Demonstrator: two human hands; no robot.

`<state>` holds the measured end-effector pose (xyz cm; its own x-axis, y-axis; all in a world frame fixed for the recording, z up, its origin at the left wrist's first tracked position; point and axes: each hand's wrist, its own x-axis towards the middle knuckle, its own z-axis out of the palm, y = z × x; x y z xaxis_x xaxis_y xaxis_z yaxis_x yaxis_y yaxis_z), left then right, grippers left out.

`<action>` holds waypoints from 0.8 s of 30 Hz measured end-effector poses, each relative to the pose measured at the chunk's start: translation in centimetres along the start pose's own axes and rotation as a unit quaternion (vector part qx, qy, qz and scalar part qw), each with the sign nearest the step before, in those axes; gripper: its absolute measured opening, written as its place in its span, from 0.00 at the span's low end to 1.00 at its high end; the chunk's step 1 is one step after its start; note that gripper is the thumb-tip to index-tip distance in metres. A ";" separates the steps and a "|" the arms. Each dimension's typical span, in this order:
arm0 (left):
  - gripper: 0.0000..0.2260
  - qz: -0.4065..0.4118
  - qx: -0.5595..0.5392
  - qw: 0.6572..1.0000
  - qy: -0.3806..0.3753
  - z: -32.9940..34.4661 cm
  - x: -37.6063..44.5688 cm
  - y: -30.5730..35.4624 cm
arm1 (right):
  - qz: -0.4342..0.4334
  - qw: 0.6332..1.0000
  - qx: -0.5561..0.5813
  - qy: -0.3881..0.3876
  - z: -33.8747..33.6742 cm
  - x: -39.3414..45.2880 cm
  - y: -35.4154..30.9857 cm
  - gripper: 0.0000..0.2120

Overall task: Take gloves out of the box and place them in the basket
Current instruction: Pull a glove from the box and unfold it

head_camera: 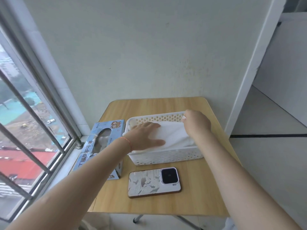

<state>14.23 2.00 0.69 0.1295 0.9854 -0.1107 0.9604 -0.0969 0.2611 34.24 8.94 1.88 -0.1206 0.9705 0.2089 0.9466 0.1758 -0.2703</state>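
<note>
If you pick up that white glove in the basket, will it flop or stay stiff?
Probably flop: the white glove lies creased and draped inside the basket, flattened under the left hand. It looks thin, so likely very light. The right hand pinches one edge, so the rest would likely dangle.

Right hand (196, 123) fingertips hidden behind knuckles; box (101, 146) partly covered by left forearm.

A plain upper-floor room, likely a flat: a small wooden folding desk (154, 107) stands in a corner against a bare white wall (132, 55), a barred window (25, 113) at its left overlooking rooftops, tiled floor (269, 146) at its right.
</note>
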 end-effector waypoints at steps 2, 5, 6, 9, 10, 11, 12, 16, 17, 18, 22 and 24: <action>0.39 0.000 0.039 0.999 -0.024 0.2 0.0 -0.5 | -0.025 0.998 -0.061 -0.014 0.0 -0.3 0.0 0.12; 0.42 0.009 0.104 0.993 -0.057 0.6 0.4 -0.1 | -0.060 0.988 -0.134 -0.041 0.7 -0.7 -0.3 0.22; 0.42 0.009 0.112 0.991 -0.070 0.8 0.7 0.0 | -0.066 0.986 -0.147 -0.046 0.8 -0.8 -0.4 0.22; 0.42 -0.003 0.089 0.992 -0.093 1.0 1.2 0.1 | -0.076 0.982 -0.166 -0.044 0.8 -0.7 -0.4 0.22; 0.43 -0.004 0.069 0.994 -0.087 0.8 1.2 0.1 | -0.078 0.981 -0.171 -0.041 0.6 -0.8 -0.5 0.21; 0.42 -0.001 0.043 0.997 -0.067 0.5 1.0 0.3 | -0.078 0.980 -0.178 -0.033 0.4 -0.9 -0.6 0.19; 0.40 0.004 0.016 0.999 -0.034 0.0 0.7 0.3 | -0.078 0.979 -0.185 -0.021 0.1 -1.1 -0.8 0.17; 0.26 0.009 -0.120 0.984 0.129 -2.0 -1.3 -1.6 | -0.108 0.980 -0.162 0.045 -0.6 -1.5 -3.7 0.14; 0.24 0.001 -0.146 0.977 0.156 -2.3 -2.0 -2.7 | -0.123 0.980 -0.143 0.057 -0.6 -1.5 -5.0 0.13; 0.22 -0.016 -0.169 0.969 0.181 -2.5 -2.8 -4.2 | -0.144 0.980 -0.120 0.065 -0.3 -1.7 -6.8 0.11; 0.13 -0.125 -0.230 0.934 0.245 -2.3 -6.6 -10.1 | -0.248 0.968 0.020 0.036 1.6 -2.7 -14.1 0.06; 0.18 -0.162 -0.245 0.930 0.223 -1.8 -8.5 -12.0 | -0.281 0.955 0.090 -0.033 3.0 -3.3 -17.4 0.09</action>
<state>1.14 -4.99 0.18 -0.3662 0.9227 0.1207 0.6898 0.1822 0.7007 17.24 3.19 3.07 -0.6186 0.7216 0.3108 0.6607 0.6919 -0.2912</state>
